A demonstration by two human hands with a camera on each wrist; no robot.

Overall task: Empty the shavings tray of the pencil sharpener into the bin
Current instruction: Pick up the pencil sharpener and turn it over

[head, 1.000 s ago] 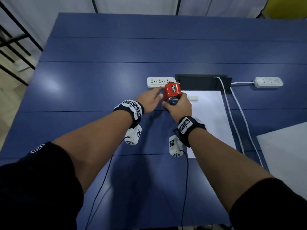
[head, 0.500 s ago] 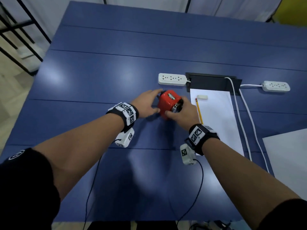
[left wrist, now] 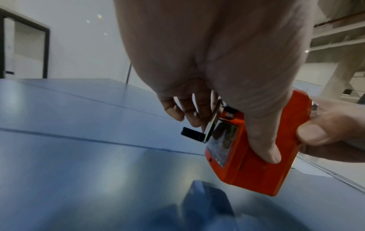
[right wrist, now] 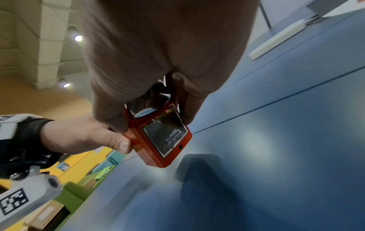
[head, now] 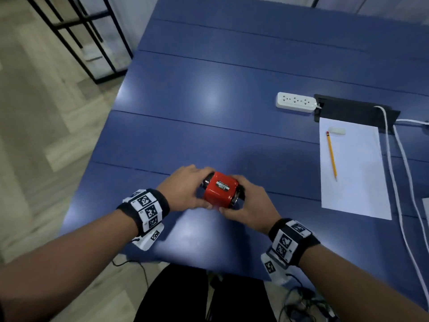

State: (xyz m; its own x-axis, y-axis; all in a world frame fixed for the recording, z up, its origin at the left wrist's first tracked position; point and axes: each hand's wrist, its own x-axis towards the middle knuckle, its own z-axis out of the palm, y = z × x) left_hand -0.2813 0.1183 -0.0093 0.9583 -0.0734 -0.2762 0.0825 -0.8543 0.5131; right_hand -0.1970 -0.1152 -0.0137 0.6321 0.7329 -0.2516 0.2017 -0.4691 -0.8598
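Hard to make out: the shavings tray (right wrist: 165, 137) itself, only a dark window in the end face of the red pencil sharpener (head: 220, 190), its contents a blur. Crank handle (left wrist: 194, 134) visible in the left wrist view, jutting from the other end, partly behind fingers. Bin nowhere in view. Right edge of the head view cuts off the white cables (head: 394, 163) and a second sheet.

Held clear of the blue table (head: 209, 101) near its front edge, tilted — sharpener grasped from both sides. Left hand (head: 183, 190) wrapped on the crank end, thumb along the side; right hand (head: 247, 206) curled around the tray end, thumb pressed on the red body.

Compared with half a second ago: sharpener carried leftward and toward the body, well apart now from the paper sheet (head: 352, 173), the pencil (head: 331, 154), the eraser (head: 337, 130) and the power strip (head: 296, 102) — those unmoved. Same two-handed grip kept. Floor and black rack (head: 76, 38) now in sight at left.
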